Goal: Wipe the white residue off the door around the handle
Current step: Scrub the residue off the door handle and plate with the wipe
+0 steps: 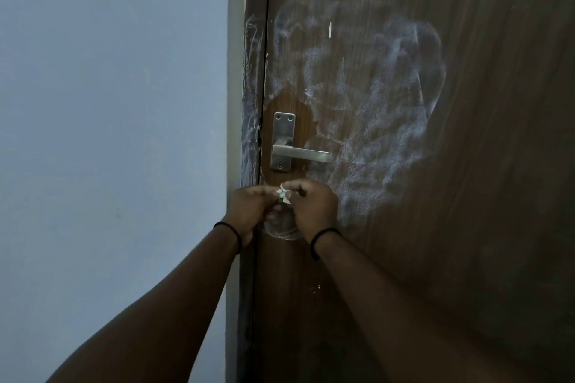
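Observation:
A brown wooden door [466, 227] carries a metal lever handle [300, 154] on a plate near its left edge. White residue [379, 96] smears the door above and to the right of the handle, and the door frame [250, 87] is streaked too. A patch right around the plate looks bare. Just below the handle, my left hand [249, 208] and my right hand [311, 208] meet, both pinching a small crumpled white wipe [283, 194]. Most of the wipe is hidden by my fingers.
A pale blue-grey wall [109, 134] fills the left half of the view. A few white specks [315, 288] dot the door lower down. Both wrists wear thin black bands.

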The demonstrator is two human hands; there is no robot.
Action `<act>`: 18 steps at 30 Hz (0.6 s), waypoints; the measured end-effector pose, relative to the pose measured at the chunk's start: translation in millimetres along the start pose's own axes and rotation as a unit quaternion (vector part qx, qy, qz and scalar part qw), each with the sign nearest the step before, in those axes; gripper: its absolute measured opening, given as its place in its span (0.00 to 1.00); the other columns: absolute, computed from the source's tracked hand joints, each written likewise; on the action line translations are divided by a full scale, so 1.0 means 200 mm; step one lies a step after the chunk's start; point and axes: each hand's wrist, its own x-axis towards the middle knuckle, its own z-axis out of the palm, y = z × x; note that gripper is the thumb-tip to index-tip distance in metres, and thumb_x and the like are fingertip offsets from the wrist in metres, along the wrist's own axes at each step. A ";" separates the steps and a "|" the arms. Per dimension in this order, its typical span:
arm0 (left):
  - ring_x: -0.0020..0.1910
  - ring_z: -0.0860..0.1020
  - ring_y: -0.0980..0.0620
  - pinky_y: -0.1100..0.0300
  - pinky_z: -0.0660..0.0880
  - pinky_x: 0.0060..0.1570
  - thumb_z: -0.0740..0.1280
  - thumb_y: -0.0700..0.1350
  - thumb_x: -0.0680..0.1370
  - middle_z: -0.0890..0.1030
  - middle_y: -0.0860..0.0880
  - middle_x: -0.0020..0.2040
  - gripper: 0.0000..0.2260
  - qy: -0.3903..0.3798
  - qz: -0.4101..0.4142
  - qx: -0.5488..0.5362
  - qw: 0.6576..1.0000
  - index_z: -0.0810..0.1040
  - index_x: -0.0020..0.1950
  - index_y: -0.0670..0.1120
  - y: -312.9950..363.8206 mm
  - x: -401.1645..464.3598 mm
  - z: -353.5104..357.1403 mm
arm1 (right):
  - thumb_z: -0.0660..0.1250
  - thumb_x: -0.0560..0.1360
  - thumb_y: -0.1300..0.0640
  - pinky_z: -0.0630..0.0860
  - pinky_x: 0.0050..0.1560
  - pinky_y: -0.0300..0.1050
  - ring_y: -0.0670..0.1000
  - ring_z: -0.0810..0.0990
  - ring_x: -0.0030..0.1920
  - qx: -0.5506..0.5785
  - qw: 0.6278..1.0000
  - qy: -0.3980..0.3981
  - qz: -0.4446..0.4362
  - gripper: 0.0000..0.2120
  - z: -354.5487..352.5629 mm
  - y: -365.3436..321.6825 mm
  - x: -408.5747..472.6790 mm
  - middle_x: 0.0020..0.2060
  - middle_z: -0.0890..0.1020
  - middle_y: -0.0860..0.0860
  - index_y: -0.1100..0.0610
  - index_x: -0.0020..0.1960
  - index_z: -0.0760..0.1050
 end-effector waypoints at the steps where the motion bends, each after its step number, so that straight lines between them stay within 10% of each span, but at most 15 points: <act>1: 0.39 0.81 0.46 0.56 0.80 0.41 0.67 0.38 0.79 0.85 0.40 0.42 0.06 0.009 0.017 0.019 1.000 0.83 0.50 0.39 0.00 -0.01 -0.01 | 0.71 0.73 0.64 0.77 0.41 0.33 0.40 0.82 0.41 0.014 1.000 0.013 0.011 0.08 0.01 -0.01 0.00 0.42 0.85 0.45 0.51 0.47 0.81; 12: 0.43 0.84 0.43 0.52 0.82 0.47 0.72 0.39 0.75 0.86 0.42 0.41 0.04 0.047 0.081 0.036 0.995 0.85 0.47 0.41 0.04 -0.01 -0.01 | 0.74 0.72 0.60 0.82 0.44 0.43 0.48 0.85 0.42 0.161 0.982 0.012 0.099 0.02 0.05 -0.04 0.02 0.39 0.86 0.50 0.55 0.44 0.83; 18: 0.45 0.83 0.49 0.50 0.81 0.52 0.64 0.39 0.78 0.85 0.48 0.45 0.09 0.093 0.153 0.154 0.972 0.82 0.48 0.51 -0.04 0.05 0.01 | 0.72 0.74 0.61 0.74 0.39 0.30 0.36 0.79 0.40 0.057 0.980 0.188 0.021 0.07 0.08 0.02 0.08 0.38 0.80 0.40 0.49 0.46 0.78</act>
